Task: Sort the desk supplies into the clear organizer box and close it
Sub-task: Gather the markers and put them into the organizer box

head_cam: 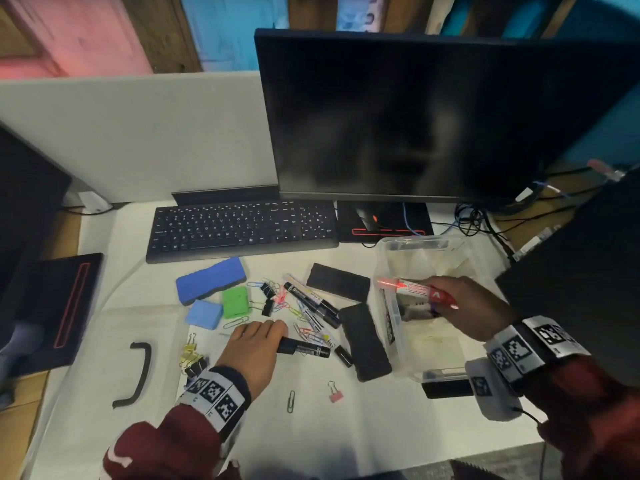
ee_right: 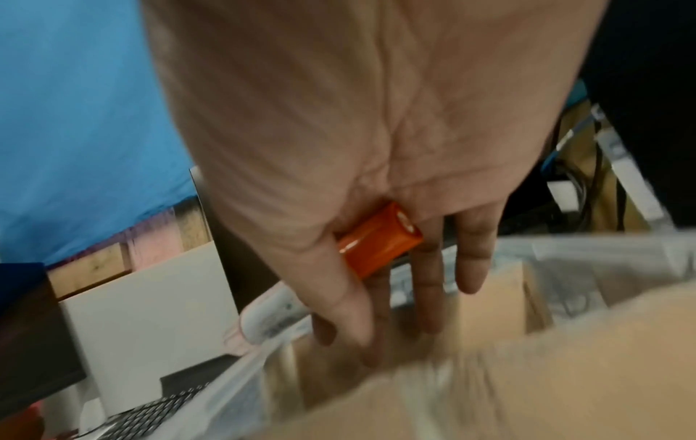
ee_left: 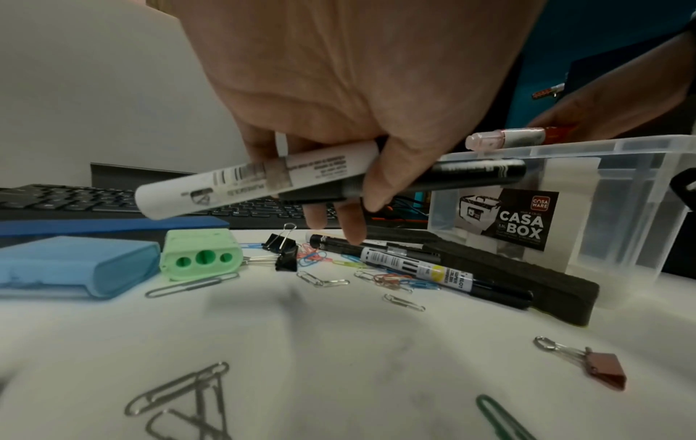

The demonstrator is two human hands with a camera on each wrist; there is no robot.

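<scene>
My left hand [head_cam: 263, 337] grips a marker with a white barrel and black cap [ee_left: 260, 181], held just above the desk. Over the clear organizer box [head_cam: 440, 348] at the right, my right hand [head_cam: 460, 304] holds a red and white marker [head_cam: 415, 289]; its red end [ee_right: 378, 241] shows between the fingers. The box [ee_left: 602, 184] is open, with dark items lying at the bottom. More markers [head_cam: 317, 306], coloured paper clips [head_cam: 306, 336] and two black erasers [head_cam: 363, 341] lie left of the box.
A blue board eraser [head_cam: 211, 278], a light blue block [head_cam: 204, 314] and a green sharpener [head_cam: 235, 301] lie to the left. Yellow binder clips [head_cam: 192, 355], a pink binder clip [head_cam: 334, 393] and a curved black strip [head_cam: 140, 374] lie nearer me. Keyboard [head_cam: 242, 228] and monitor [head_cam: 433, 116] stand behind.
</scene>
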